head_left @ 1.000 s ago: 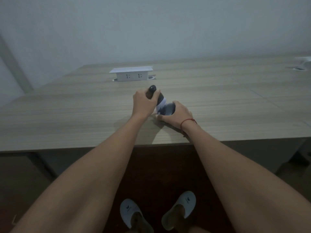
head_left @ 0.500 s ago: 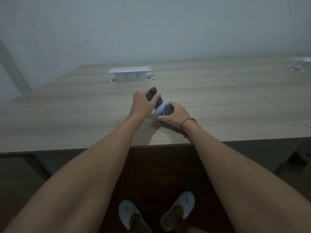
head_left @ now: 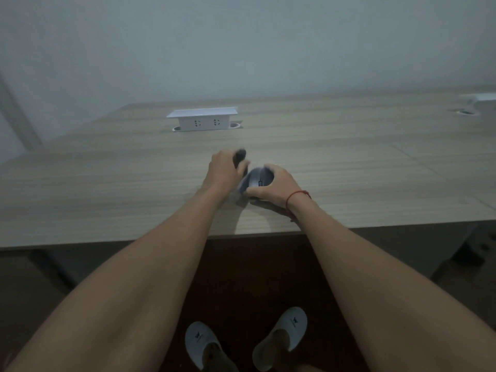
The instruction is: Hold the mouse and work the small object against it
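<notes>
Both my hands meet over the near middle of a wooden table [head_left: 107,189]. My left hand [head_left: 222,173] grips a dark rounded object [head_left: 239,156], whose blurred top pokes out above the fingers. Just to its right, my right hand [head_left: 276,183] curls round a grey computer mouse [head_left: 256,179], tipped up with its wheel facing me. The dark object and the mouse touch or nearly touch; I cannot tell which. A red string circles my right wrist.
A white pop-up socket box [head_left: 202,119] stands at the back of the table. Another white fitting [head_left: 477,102] sits at the far right edge. Below the table's front edge, my feet in grey slippers [head_left: 204,342] stand on a dark floor.
The mouse has tilted up in my right hand, showing its top and wheel. My left hand has shifted slightly with the dark object, which is blurred now.
</notes>
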The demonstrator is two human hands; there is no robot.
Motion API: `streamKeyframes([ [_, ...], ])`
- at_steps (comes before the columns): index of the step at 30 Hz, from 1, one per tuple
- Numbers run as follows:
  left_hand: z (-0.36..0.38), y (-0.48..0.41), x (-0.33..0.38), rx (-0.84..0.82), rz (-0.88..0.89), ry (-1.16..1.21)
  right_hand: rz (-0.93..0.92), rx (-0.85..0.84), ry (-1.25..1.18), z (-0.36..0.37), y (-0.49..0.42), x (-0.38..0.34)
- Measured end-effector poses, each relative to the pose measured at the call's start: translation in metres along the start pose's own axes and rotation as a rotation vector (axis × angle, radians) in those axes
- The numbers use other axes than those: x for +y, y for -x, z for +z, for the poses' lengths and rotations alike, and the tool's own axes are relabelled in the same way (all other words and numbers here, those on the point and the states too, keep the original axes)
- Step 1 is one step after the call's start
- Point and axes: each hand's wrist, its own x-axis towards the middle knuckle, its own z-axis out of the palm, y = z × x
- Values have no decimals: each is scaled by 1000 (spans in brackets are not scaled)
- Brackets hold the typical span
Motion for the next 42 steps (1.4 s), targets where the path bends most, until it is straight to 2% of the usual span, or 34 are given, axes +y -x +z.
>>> streamKeyframes([
  [3, -3, 1, -6, -36, 13, -60, 2, 2, -2, 0, 1, -1],
  [8, -9, -13, 19, 88, 105, 57, -7, -11, 24, 1, -2, 0],
  [10, -3, -12, 21, 29, 131, 31, -7, -16, 8, 0, -2, 0],
  [15, 2, -3, -6, -45, 47, -83, 12, -6, -31, 1, 2, 0],
  [20, -5, -14, 14, 122, 61, 118, -29, -2, 20, -3, -1, 1],
  [23, 2, -15, 20, 35, 72, 110, -35, -12, -13, -3, 1, 0],
  [28, 2, -12, -3, -49, -23, -23, 22, -12, -32, -2, 0, 2],
  [32, -7, -8, 4, 69, 9, 95, 1, 0, -55, -1, -2, 4],
  [34, -10, -11, 15, 96, 83, 140, -17, 5, -78, -1, -3, 4],
  [37, -4, -11, 22, -9, 181, 62, -18, 13, -139, -1, -2, 3],
  [42, 9, -9, 25, 59, 93, -26, -17, 59, -108, 3, 3, 0],
])
